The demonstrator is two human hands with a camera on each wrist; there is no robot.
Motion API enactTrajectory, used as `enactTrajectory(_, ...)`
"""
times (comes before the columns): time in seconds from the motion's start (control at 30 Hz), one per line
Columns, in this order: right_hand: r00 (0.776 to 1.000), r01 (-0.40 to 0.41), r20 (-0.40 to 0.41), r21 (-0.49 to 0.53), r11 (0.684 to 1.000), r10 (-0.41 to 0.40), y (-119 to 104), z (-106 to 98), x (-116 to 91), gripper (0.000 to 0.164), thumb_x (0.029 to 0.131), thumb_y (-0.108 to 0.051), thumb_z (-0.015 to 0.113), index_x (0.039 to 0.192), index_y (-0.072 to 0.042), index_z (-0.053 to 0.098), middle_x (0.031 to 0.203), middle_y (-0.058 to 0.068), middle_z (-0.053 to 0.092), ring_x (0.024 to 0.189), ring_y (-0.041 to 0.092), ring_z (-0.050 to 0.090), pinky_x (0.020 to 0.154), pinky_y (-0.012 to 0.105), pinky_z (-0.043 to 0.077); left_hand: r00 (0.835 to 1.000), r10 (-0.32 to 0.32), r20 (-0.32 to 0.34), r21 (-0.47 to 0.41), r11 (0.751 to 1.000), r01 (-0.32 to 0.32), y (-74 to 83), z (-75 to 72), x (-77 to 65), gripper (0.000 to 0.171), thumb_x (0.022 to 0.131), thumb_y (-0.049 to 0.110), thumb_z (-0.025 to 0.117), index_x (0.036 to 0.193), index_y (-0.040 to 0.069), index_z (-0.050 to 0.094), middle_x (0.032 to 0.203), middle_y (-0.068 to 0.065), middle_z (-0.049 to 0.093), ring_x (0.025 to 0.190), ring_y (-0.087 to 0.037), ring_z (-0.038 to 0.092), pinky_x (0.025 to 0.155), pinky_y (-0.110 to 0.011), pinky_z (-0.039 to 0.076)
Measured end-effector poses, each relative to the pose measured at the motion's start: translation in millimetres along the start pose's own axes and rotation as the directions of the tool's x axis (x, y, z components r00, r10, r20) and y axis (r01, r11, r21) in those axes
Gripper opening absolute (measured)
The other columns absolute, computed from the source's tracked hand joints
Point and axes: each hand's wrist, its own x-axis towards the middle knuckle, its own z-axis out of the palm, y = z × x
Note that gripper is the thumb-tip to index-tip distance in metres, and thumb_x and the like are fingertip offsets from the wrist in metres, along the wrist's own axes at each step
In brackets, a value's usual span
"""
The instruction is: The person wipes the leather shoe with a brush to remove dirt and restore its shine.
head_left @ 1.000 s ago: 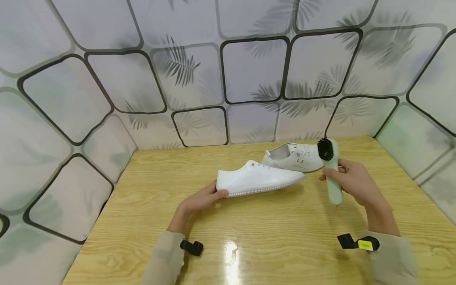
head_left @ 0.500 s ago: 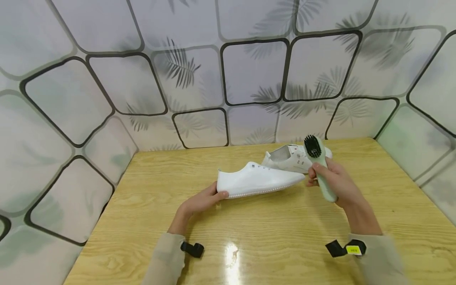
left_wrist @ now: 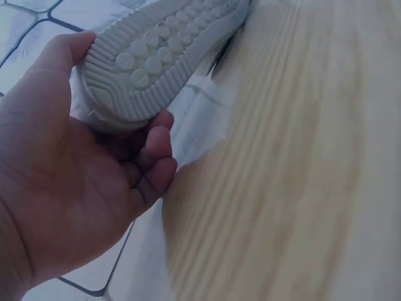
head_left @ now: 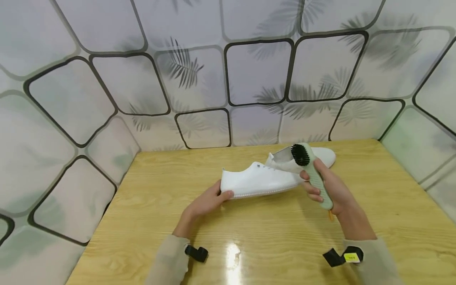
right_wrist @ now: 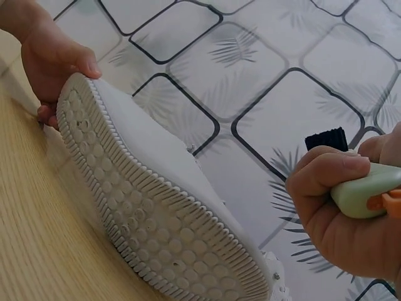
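Observation:
A white lace-up shoe (head_left: 260, 180) is held by its heel in my left hand (head_left: 204, 204). In the left wrist view the thumb and fingers grip the heel end, and the ridged, studded sole (left_wrist: 156, 56) shows. My right hand (head_left: 333, 186) grips the pale green handle of a scrub brush (head_left: 317, 180), whose black bristles (head_left: 300, 154) point up and left near the toe of the held shoe. An orange loop (right_wrist: 391, 202) hangs at the handle's end. Behind, a second white shoe (head_left: 324, 155) rests on the table, partly hidden by brush and hand.
The wooden table (head_left: 160, 174) runs back to a patterned fabric wall (head_left: 256, 75), with side walls at left and right. Black wrist cameras are strapped over both sleeves. A bright reflection lies on the tabletop in front.
My right hand has moved left with the brush, which now overlaps the second shoe and nears the held shoe's toe. The left hand keeps its hold with hardly any movement.

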Motion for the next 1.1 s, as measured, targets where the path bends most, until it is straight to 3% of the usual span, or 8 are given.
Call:
enactTrajectory(0.2, 0.999, -0.023, -0.034, -0.042, 0.999, 0.022, -1, 4, 4, 0.026, 0.111, -0.036, 0.019, 0.118, -0.017, 0.034, 0.087, -0.001, 0.045, 0.055, 0.015, 0.018, 0.041, 0.018, 0.029, 0.997, 0.015, -0.082, -0.004, 1.0, -0.016, 8.0, 2.8, 5.3, 0.035, 0.104, 0.032, 0.053, 0.122, 0.002, 0.048, 0.09, -0.015, 0.06, 0.081, -0.022, 0.056, 0.075, -0.032, 0.045)
enactTrajectory(0.57, 0.987, -0.1, -0.146, -0.216, 0.971, 0.069, 7, 13, 5, 0.033, 0.11, -0.039, 0.025, 0.137, -0.021, 0.027, 0.086, -0.002, 0.043, 0.052, 0.009, 0.028, 0.041, 0.016, 0.035, 0.997, 0.034, -0.072, -0.289, 0.956, -0.053, -5.3, 11.1, 9.4, 0.05, 0.106, 0.028, 0.05, 0.137, -0.008, 0.036, 0.127, -0.029, 0.053, 0.103, -0.038, 0.066, 0.089, -0.043, 0.055)
enactTrajectory(0.73, 0.971, -0.153, -0.229, -0.402, 0.903, 0.062, 14, 32, 16, 0.051, 0.108, -0.043, 0.031, 0.153, -0.023, 0.018, 0.086, 0.002, 0.038, 0.051, 0.006, 0.032, 0.042, 0.02, 0.034, 0.997, 0.035, -0.073, -0.326, 0.944, -0.057, -10.9, 9.2, 9.0, 0.049, 0.107, 0.028, 0.046, 0.139, -0.007, 0.036, 0.126, -0.031, 0.054, 0.102, -0.038, 0.067, 0.088, -0.042, 0.055)
enactTrajectory(0.87, 0.96, -0.174, -0.279, -0.62, 0.765, -0.007, 32, 56, 36, 0.055, 0.108, -0.041, 0.036, 0.159, -0.032, 0.018, 0.101, 0.008, 0.05, 0.059, 0.01, 0.043, 0.049, 0.027, 0.039, 0.997, 0.031, -0.07, -0.33, 0.943, -0.053, -15.4, 7.7, 8.9, 0.046, 0.107, 0.026, 0.046, 0.138, -0.008, 0.038, 0.125, -0.03, 0.056, 0.102, -0.038, 0.067, 0.088, -0.041, 0.055)
enactTrajectory(0.93, 0.961, -0.171, -0.272, -0.739, 0.652, -0.056, 42, 69, 45, 0.053, 0.108, -0.04, 0.039, 0.157, -0.037, 0.02, 0.129, 0.013, 0.055, 0.082, 0.018, 0.06, 0.066, 0.035, 0.049, 0.998, 0.035, -0.06, -0.332, 0.942, -0.053, -17.3, 7.9, 10.1, 0.046, 0.107, 0.026, 0.047, 0.138, -0.007, 0.039, 0.124, -0.03, 0.057, 0.103, -0.037, 0.067, 0.088, -0.041, 0.055)
enactTrajectory(1.0, 0.966, -0.151, -0.237, -0.842, 0.517, -0.104, 52, 81, 54, 0.053, 0.107, -0.036, 0.043, 0.157, -0.036, 0.025, 0.149, 0.011, 0.046, 0.102, 0.027, 0.059, 0.08, 0.042, 0.048, 0.997, 0.05, -0.052, -0.333, 0.941, -0.065, -17.8, 8.3, 11.5, 0.046, 0.106, 0.025, 0.048, 0.138, -0.007, 0.039, 0.123, -0.029, 0.058, 0.102, -0.036, 0.067, 0.088, -0.042, 0.055)
enactTrajectory(1.07, 0.974, -0.123, -0.187, -0.913, 0.389, -0.13, 62, 91, 63, 0.053, 0.106, -0.033, 0.045, 0.157, -0.031, 0.028, 0.148, 0.014, 0.048, 0.111, 0.028, 0.056, 0.088, 0.044, 0.044, 0.996, 0.069, -0.052, -0.336, 0.938, -0.082, -18.8, 8.5, 12.6, 0.045, 0.106, 0.024, 0.049, 0.138, -0.007, 0.041, 0.122, -0.028, 0.059, 0.101, -0.034, 0.067, 0.087, -0.042, 0.055)
enactTrajectory(1.1, 0.977, -0.113, -0.167, -0.932, 0.343, -0.132, 67, 95, 68, 0.053, 0.106, -0.032, 0.047, 0.156, -0.029, 0.03, 0.138, 0.016, 0.056, 0.099, 0.026, 0.058, 0.083, 0.042, 0.045, 0.996, 0.077, -0.052, -0.339, 0.936, -0.091, -18.8, 8.5, 12.9, 0.044, 0.106, 0.022, 0.05, 0.137, -0.007, 0.042, 0.121, -0.028, 0.06, 0.1, -0.033, 0.067, 0.087, -0.042, 0.055)
